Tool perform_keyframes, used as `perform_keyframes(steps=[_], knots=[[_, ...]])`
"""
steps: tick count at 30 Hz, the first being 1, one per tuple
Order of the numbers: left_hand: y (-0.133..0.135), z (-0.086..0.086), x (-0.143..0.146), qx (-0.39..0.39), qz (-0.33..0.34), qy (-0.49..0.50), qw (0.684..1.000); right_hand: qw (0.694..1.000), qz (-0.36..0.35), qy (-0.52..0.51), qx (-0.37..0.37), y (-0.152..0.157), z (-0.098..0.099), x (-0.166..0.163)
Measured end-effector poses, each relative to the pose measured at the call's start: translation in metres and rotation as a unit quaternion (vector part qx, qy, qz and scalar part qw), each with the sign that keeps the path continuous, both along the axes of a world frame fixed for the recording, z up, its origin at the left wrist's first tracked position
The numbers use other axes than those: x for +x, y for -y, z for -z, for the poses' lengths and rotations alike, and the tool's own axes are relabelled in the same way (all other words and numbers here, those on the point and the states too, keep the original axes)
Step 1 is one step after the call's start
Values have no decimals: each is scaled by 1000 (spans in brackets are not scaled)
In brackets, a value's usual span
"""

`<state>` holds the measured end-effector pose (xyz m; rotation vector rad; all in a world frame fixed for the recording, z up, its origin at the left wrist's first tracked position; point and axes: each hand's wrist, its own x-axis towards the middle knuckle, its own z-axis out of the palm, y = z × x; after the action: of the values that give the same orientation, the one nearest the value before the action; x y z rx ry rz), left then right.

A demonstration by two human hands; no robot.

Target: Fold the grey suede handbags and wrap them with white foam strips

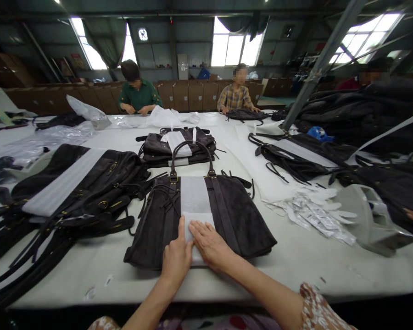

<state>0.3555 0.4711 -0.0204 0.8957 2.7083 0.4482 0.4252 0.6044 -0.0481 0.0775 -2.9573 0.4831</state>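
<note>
A dark brown suede handbag (234,215) lies flat on the white table (296,261) right in front of me, its handle toward the far side. A white foam strip (194,197) runs down the bag's middle. My left hand (176,256) rests on the near end of the strip, fingers curled under, thumb stretched up along it. My right hand (209,245) lies flat beside it, fingers spread and pressing on the strip's lower part. Neither hand grips anything that I can make out.
A pile of dark bags with foam (82,188) lies left, another stack (177,146) behind, more bags (296,156) right. Small white packets (316,213) and a grey tool (371,220) sit right. Two people (137,94) work at the far edge.
</note>
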Motion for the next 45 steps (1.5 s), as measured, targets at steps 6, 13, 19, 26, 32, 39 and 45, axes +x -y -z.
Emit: perform_keyframes(steps=[6,13,19,26,32,39,45], knots=[[4,3,-10,21,1,30,999,1000,-1,12,14,-2,2,1],[6,11,-8,101,-4,35,994,999,22,8,24,0,8,-1],[20,19,-2,190,83,15,978,998,52,-12,25,2,10,1],[20,24,6,112,95,-78,986,997,70,1,21,0,12,-1],[17,22,8,69,109,-179,975,997,67,23,20,-2,11,-1],[5,39,23,143,294,-233,916,997,26,72,7,-5,13,-3],[2,62,37,89,247,-242,934,990,10,69,-121,-16,9,-4]])
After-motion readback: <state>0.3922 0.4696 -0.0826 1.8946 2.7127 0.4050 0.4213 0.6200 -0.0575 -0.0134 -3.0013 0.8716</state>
